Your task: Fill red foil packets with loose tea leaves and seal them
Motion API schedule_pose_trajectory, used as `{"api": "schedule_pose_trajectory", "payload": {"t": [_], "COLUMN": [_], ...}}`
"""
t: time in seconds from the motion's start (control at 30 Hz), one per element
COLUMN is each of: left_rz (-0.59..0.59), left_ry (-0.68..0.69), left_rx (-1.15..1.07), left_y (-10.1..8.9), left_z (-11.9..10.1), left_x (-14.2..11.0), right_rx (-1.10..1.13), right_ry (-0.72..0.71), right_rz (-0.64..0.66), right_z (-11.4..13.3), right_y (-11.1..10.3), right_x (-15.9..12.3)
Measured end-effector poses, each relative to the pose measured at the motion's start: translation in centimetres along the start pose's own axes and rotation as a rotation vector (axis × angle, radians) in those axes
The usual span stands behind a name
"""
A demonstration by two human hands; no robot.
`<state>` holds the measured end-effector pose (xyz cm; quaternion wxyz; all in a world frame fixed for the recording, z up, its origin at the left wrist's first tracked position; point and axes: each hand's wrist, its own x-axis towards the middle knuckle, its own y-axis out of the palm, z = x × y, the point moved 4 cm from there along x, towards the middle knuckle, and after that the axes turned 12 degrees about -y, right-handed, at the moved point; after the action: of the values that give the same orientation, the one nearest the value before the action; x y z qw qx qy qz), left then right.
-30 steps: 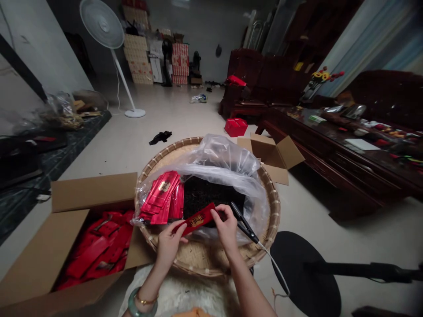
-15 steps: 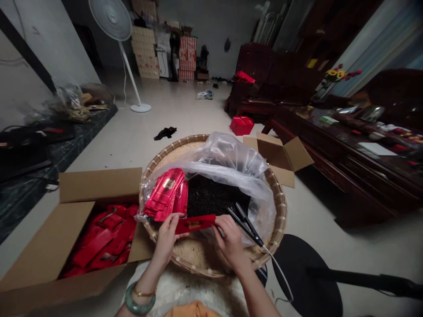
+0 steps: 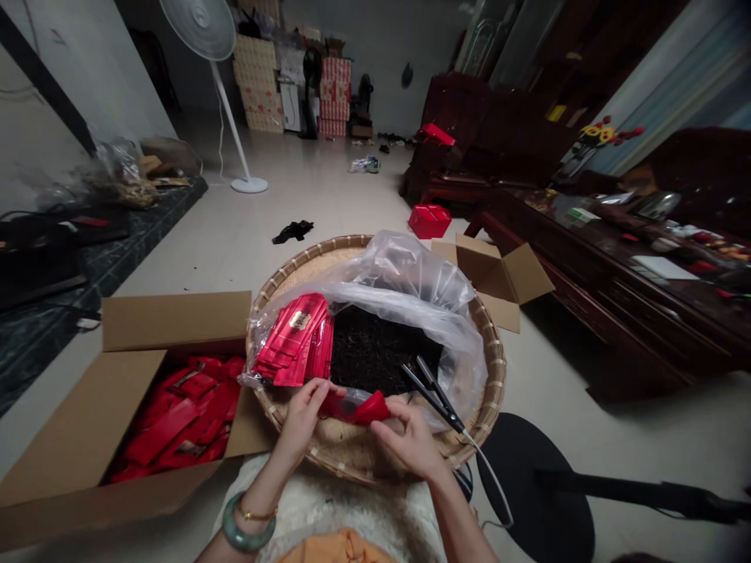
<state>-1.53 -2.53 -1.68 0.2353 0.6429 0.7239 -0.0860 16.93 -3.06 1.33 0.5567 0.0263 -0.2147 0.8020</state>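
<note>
Both hands work over a round bamboo tray [image 3: 310, 256], with a clear plastic bag [image 3: 404, 270] spread across it, holding what looks like dark loose tea [image 3: 379, 348]. Beside the tea, inside the bag, lies a stack of red packets [image 3: 293, 340]. The left hand [image 3: 302, 422] and right hand [image 3: 409, 438] pinch one red packet [image 3: 367, 409] between them, clamped at its two ends, just above the tray's near side. The packet looks bunched, with clear film showing at its left part, though the fingers hide much of it. Black heat-sealing tongs [image 3: 431, 399] with a white cord rest on the bag, just beyond the right hand and apart from it. To the left, an open carton [image 3: 173, 320] holds more red packets; a smaller carton [image 3: 498, 270] stands past the tray.
</note>
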Motion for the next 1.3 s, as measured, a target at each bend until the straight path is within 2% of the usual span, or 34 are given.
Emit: {"api": "schedule_pose_trajectory", "payload": {"t": [0.07,0.13,0.27,0.33,0.4,0.57,0.63,0.7,0.77,0.9,1.0,1.07,1.13,1.23,1.3], "left_rz": [-0.028,-0.056,-0.098,-0.063,-0.006,0.108,0.166,0.197,0.178,0.117,0.069,0.065,0.130,0.290,0.359], "left_ry": [0.038,0.062,0.047,0.000,-0.035,-0.052,-0.043,-0.001,0.101,0.415,0.528,0.556,0.599,0.622,0.578], "left_rx": [0.077,0.107,0.121,0.129,0.087,0.034,0.086,0.178,0.318,0.775,1.123,1.296,1.397,1.397,1.357], "left_y": [0.2,0.1,-0.7,-0.7,-0.5,0.6,0.9,1.0,0.8,0.8,1.4,1.8,2.1,2.3,2.0], "left_z": [-0.3,-0.6,-0.7,-0.4,-0.1,0.1,0.2,0.3,0.4,0.2,0.5,0.9,1.3,1.7,1.8], "left_x": [-0.1,-0.1,0.1,0.3,0.3,0.2,0.3,0.6,0.9,0.6,-0.1,-0.8,-1.5,-2.6,-3.1], "right_rx": [0.056,0.082,0.068,0.076,0.121,0.396,0.460,0.465,0.479,0.557,0.521,0.503,0.506,0.532,0.560], "right_ry": [0.059,0.112,0.176,0.183,0.181,0.200,0.262,0.318,0.338,0.353,0.331,0.312,0.308,0.317,0.350], "right_rz": [0.099,0.073,-0.282,-0.351,-0.304,-0.041,-0.095,-0.262,-0.387,-0.518,-0.615,-0.629,-0.613,-0.541,-0.467], "right_z": [-0.4,-1.1,-2.0,-2.0,-1.6,-1.4,-2.1,-3.1,-3.8,-4.6,-5.0,-5.2,-5.4,-5.4,-5.4], "right_y": [0.9,1.1,-1.1,-2.0,-2.2,-0.7,-0.5,-0.9,-1.3,-2.0,-3.1,-3.8,-4.3,-4.3,-3.8], "right_x": [-0.3,-0.5,-0.4,-0.3,-0.2,0.0,0.1,0.1,0.2,0.1,-0.1,-0.1,0.0,0.3,0.5]}}
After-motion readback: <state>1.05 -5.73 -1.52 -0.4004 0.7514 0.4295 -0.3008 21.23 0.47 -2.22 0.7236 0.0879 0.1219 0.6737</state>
